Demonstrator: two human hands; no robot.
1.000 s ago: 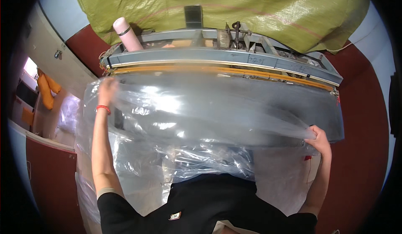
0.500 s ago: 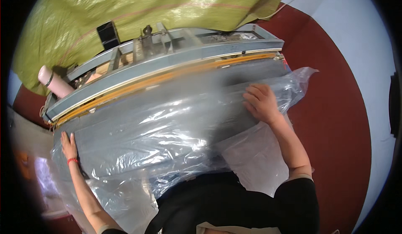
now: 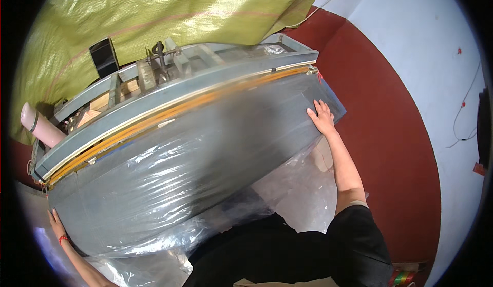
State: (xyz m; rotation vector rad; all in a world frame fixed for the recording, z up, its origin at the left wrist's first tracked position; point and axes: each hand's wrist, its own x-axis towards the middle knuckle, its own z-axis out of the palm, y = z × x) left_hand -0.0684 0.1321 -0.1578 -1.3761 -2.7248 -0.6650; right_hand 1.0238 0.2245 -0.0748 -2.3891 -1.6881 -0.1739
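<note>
A wide sheet of clear plastic film (image 3: 154,184) lies over the dark grey bench surface (image 3: 277,94), stretched fairly smooth, with shiny creases running along its left half. At the left end, my left hand (image 3: 57,226), with a red bracelet at the wrist, rests against the edge of the film, fingers straight. My right hand (image 3: 322,118) lies with spread fingers on the film near the right end of the surface. Between my body and the bench, loose film (image 3: 300,194) hangs down over the front edge.
Behind the surface runs a grey metal frame (image 3: 205,74) with orange strips (image 3: 154,124) along it. A pink bottle (image 3: 43,127) and a black phone (image 3: 104,58) stand at the back left. A yellow-green woven sheet (image 3: 169,10) hangs behind; a red and pale blue wall (image 3: 395,133) rises at the right.
My right hand has gone from curled fingers on bunched film to lying flat and spread. The film corner that stuck out past the right end is down, and the sheet is smoother. The view has shifted.
</note>
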